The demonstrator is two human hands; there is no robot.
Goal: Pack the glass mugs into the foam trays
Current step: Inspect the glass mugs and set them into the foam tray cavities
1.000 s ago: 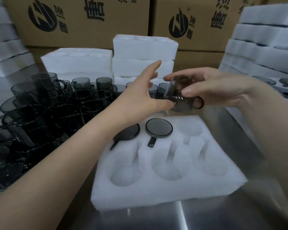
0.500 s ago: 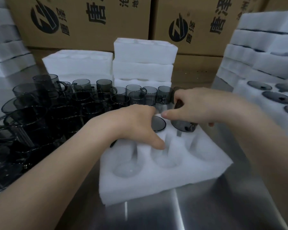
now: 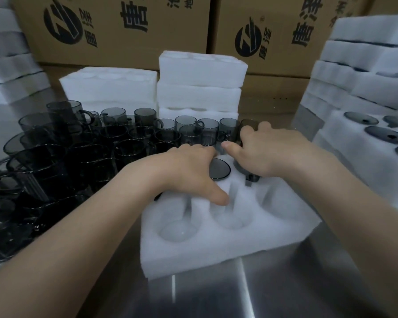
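Steel table (image 3: 285, 283) runs under our arms, with printed cardboard boxes (image 3: 124, 31) closing off the far side. Foam stacks (image 3: 200, 83) stand beyond our fingertips. Taller stacks rise far to the right, and in front of them lies a filled tray (image 3: 345, 143) with dark mug bottoms showing in its pockets. A crowd of loose mugs (image 3: 78, 157) fills the table outward of our left fingers and reaches along the far edge to just past our right fingertips, so that side is tight.

Between our hands sits the foam tray (image 3: 216, 249). Its three pockets on the near side of our thumbs are bare, and the table nearer to us is open. A second mug (image 3: 220, 168) sits bottom up in the pocket between the two hands, partly under our left fingers.

Our left hand (image 3: 189, 173) lies palm down on the tray. Its thumb presses the foam ridge between two near pockets, and its fingers are relaxed across the far left pocket with their tips hidden.

Our right hand (image 3: 269, 152) covers the mug (image 3: 251, 177) in the far right pocket. Its fingers curl over the glass, its thumb points towards the left hand, and only the handle and a dark edge show below the palm. We cannot tell how deep it sits.
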